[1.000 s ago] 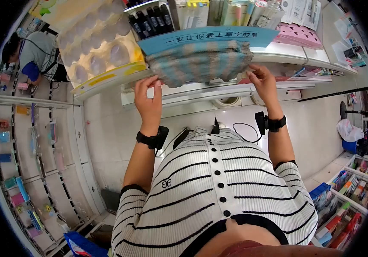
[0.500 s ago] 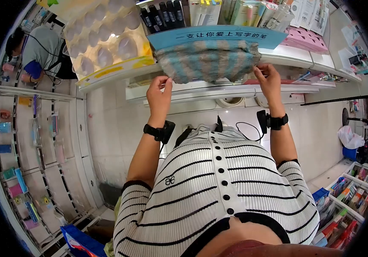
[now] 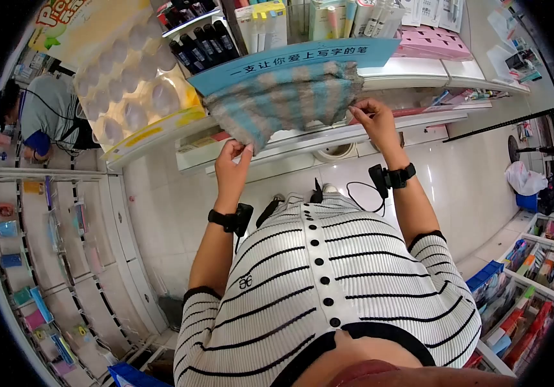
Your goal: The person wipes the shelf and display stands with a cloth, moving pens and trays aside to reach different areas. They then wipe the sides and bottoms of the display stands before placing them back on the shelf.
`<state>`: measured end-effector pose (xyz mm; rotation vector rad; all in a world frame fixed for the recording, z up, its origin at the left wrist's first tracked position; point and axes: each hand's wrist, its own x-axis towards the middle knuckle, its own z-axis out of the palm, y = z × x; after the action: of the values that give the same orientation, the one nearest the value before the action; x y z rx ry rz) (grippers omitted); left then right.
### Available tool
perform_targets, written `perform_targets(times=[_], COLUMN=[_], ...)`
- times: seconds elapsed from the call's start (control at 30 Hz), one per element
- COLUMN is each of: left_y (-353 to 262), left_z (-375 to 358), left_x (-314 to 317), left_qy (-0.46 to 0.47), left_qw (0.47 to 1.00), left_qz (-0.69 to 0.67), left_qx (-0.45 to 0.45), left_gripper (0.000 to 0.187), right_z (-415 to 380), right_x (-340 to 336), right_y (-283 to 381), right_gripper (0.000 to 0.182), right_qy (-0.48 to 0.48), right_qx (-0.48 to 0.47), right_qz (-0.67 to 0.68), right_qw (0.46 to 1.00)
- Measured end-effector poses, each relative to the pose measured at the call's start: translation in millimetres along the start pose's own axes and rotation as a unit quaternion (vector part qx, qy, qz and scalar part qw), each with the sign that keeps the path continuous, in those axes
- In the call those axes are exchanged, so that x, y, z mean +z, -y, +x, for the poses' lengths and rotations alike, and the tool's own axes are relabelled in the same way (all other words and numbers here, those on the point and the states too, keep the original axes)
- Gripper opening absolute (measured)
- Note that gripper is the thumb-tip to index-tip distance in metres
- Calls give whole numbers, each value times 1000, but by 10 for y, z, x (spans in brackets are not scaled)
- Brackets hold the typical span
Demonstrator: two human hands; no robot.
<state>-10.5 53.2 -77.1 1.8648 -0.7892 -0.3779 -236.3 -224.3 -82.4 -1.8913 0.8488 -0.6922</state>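
Observation:
A grey-and-blue striped cloth (image 3: 283,102) hangs stretched between my two hands, just in front of the shelf edge. My left hand (image 3: 233,166) pinches its lower left corner between thumb and fingers. At the right end, my right hand (image 3: 373,121) grips the other corner. The cloth's upper edge lies against a blue sign strip (image 3: 296,63) with Chinese lettering, covering its lower part. Behind that strip stand black marker pens (image 3: 204,46) in a holder and a yellow-topped box of pens (image 3: 261,27).
Left of the strip is a display tray (image 3: 141,97) with clear round domes. A pink box (image 3: 433,44) sits at the right. A person (image 3: 51,116) bends by the far-left shelves. A rack of packaged goods (image 3: 522,309) stands at lower right; pegboard shelving (image 3: 58,258) lines the left.
The cloth now slopes, its left corner pulled lower and toward me. My view has turned a little, shifting the shelf and both hands leftward. Both hands keep their hold.

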Motion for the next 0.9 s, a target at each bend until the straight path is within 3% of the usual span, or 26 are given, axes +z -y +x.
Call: perform_targets(times=[0.23,0.3,0.43,0.53,0.6,0.8,0.9], left_y=[-55,-70,-140,-321,-343,-456,-625], left_z=[-80,-95,-97,-96,-83,-112,-120], left_x=[-103,-156,-249,-357,-432,-423,-415], left_qy=[14,81,133,172,214,222,217], left_qw=[998,987,976,970,960,899,886], left_qz=[-23,-135,-165,-160,-155,-354,-389], left_qx=[-58,-44,-56,-66,-92,-130,-126], left_gripper=[16,14,13,13,9,36,38], right_z=[-34,-22,-10,-87,-153,-160,-222], right_x=[50,93,133,138,116,15,42], right_y=[-80,-187,-258,-157,-35,26,61], right_gripper=[25,30,41,50,55,42,39], right_qy=[-35,32,85,80,130,264,207], right_qx=[-2,13,37,105,166,210,183], right_qz=[8,-20,47,22,93,133,61], right_qw=[999,999,995,991,973,932,959])
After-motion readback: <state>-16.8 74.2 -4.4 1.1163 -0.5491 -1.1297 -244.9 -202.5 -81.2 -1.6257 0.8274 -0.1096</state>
